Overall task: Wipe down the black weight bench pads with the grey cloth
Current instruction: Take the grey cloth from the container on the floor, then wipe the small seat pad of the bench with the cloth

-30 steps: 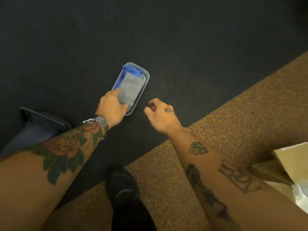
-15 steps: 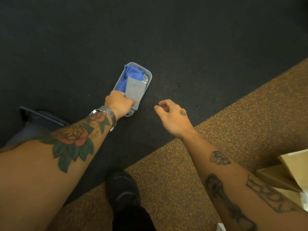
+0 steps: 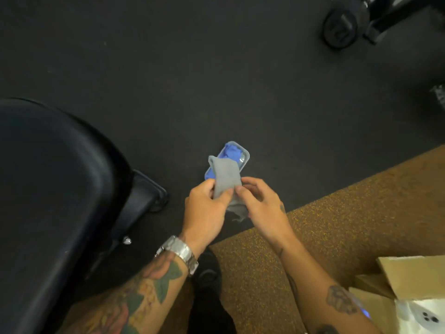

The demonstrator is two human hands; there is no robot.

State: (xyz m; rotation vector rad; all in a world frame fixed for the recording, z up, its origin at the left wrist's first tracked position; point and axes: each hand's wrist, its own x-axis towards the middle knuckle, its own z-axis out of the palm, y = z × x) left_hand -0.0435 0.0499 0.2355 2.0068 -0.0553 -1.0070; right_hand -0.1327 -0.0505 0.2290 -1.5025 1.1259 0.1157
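Observation:
The folded grey cloth [image 3: 226, 175] is lifted above the floor, pinched between both hands. My left hand [image 3: 206, 208] grips its left side and my right hand [image 3: 261, 208] grips its right side; a loose end hangs below between them. Behind the cloth, a clear plastic tray [image 3: 244, 158] lies on the dark floor with a blue cloth [image 3: 231, 151] in it. The black weight bench pad [image 3: 48, 189] fills the left of the view, beside my left arm and apart from the cloth.
The bench's metal frame [image 3: 142, 201] juts out between pad and hands. A speckled tan mat [image 3: 337, 225] covers the lower right. An open cardboard box [image 3: 409, 280] sits at the bottom right. Black weight equipment [image 3: 342, 25] stands at the top right. My shoe [image 3: 207, 276] is below my wrists.
My left hand has lifted the grey cloth out of the tray. My right hand has come in and taken hold of it. The view rose, bringing the bench pad in.

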